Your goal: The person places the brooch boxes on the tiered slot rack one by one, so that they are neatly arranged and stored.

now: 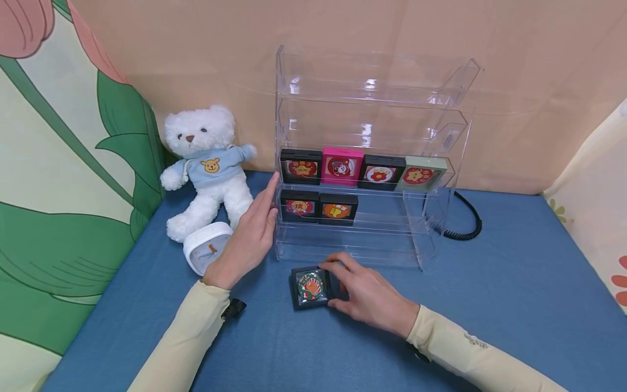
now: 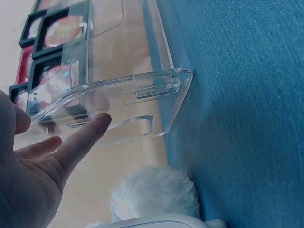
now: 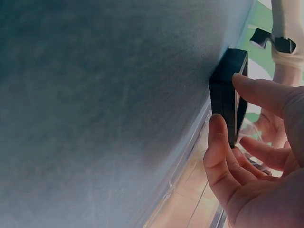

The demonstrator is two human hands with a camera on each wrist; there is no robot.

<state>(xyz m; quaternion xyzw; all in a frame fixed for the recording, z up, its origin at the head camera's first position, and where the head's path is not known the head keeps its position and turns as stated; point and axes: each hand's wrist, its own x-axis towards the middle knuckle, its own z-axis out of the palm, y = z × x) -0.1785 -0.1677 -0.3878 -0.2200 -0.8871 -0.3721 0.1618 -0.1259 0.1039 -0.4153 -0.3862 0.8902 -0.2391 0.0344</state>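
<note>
A small black badge box (image 1: 311, 287) with a round green-and-red badge under its clear face lies on the blue cloth in front of the clear acrylic rack (image 1: 387, 239). Fingers and thumb of my right hand (image 1: 369, 296) pinch its right-hand edge; the right wrist view also has the black badge box (image 3: 229, 97) between thumb and fingers. With straight fingers, my left hand (image 1: 247, 242) touches the left side of the rack. In the left wrist view, one finger (image 2: 85, 140) stretches along the clear side panel (image 2: 137, 97).
Several badge boxes stand in the rack, including a pink box (image 1: 342, 166) and a pale green box (image 1: 422, 174). Left of it are a white teddy bear (image 1: 206, 163) and a white clock (image 1: 208, 247). A black coiled cord (image 1: 472, 223) lies at the right.
</note>
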